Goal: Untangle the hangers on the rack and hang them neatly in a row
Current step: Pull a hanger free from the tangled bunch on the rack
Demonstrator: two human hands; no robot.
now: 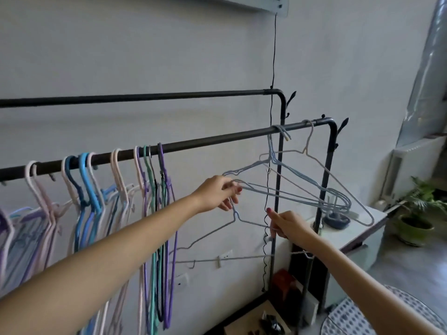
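While pinched, wire hanger [242,220] between hands.

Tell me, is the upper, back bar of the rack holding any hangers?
No. The upper back bar is bare in this view; all the hangers hang from the lower front bar.

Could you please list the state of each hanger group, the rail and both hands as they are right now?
front rail: carrying hangers
blue wire hangers: hooked on rail, bunched and tilted
white wire hanger: hooked near rail's end
loose wire hanger: off the rail, held
plastic hangers: hung in clumps
left hand: pinching wire
right hand: gripping loose hanger
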